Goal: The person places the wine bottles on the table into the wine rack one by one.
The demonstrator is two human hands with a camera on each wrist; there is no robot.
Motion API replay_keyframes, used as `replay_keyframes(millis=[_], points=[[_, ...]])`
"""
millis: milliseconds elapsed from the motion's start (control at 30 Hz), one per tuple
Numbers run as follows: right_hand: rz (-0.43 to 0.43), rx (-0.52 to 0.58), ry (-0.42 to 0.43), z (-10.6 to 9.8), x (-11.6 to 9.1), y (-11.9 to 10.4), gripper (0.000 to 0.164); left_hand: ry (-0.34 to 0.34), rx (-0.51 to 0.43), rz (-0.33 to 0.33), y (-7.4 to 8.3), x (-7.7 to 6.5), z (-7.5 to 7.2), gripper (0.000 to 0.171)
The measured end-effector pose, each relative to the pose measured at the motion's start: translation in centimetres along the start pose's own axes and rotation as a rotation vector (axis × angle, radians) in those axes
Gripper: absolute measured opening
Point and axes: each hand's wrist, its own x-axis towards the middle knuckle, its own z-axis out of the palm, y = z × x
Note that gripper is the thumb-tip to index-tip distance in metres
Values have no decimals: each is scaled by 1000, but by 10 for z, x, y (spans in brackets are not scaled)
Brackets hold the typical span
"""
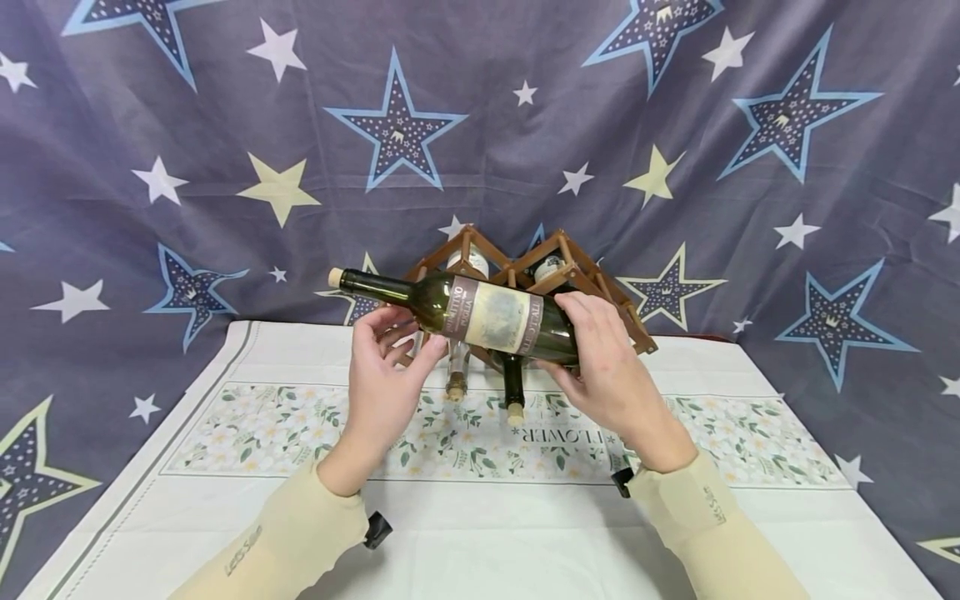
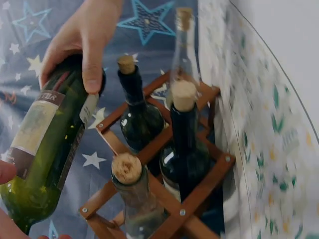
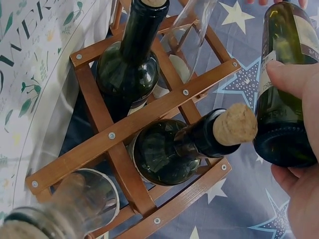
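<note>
A green wine bottle (image 1: 491, 315) with a cork and a cream and brown label is held up nearly level, its neck to the left. My right hand (image 1: 611, 375) grips it round the base, thumb and fingers on opposite sides in the right wrist view. At the shoulder, my left hand (image 1: 382, 383) holds it from below, fingers partly behind the glass. Behind and below is a wooden wine rack (image 3: 149, 117) holding several corked bottles, among them a dark bottle (image 1: 513, 383) and a clear bottle (image 1: 457, 367). The held bottle hides part of the rack in the head view.
The rack stands at the back of a table with a white, flower-printed tablecloth (image 1: 480, 525). Close behind it hangs a grey-blue curtain (image 1: 480, 167) with stars. Corked necks stick out of the rack on the near side, below the held bottle.
</note>
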Motion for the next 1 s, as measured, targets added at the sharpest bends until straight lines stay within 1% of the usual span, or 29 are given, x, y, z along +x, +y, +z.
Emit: replay_keyframes(millis=[100,133,200,300,367,400,467,500,567,667,833,1000], points=[[-4,-6,-4,-2,-1,1,83,36,113,97,5,-3,-2,56],[-7,-8,-5,-2,-1,2,82,51,148,142,8,-4,-3,54],[-15,-10,-6,-3,-1,3,81,80,216,255,16,-4,-4,50],[-28,-13,-11,-3,-1,4,81,103,300,459,30,-2,-7,47],[-33,-16,-16,-4,-2,5,81,101,363,582,34,2,-11,45],[-34,-18,-20,-5,-2,5,81,94,388,635,33,5,-13,45],[-39,-20,-24,-6,-2,6,81,73,457,719,29,12,-20,44],[-43,-21,-27,-6,-3,7,81,57,491,749,25,16,-23,44],[-53,-23,-30,-6,-3,7,81,17,554,789,17,23,-32,47],[-68,-20,-34,-7,-2,7,80,-66,636,813,9,30,-43,53],[-86,-20,-45,-7,-2,7,80,-195,745,793,5,36,-53,62],[-100,-33,-67,-6,-1,6,81,-287,854,759,2,37,-58,63]])
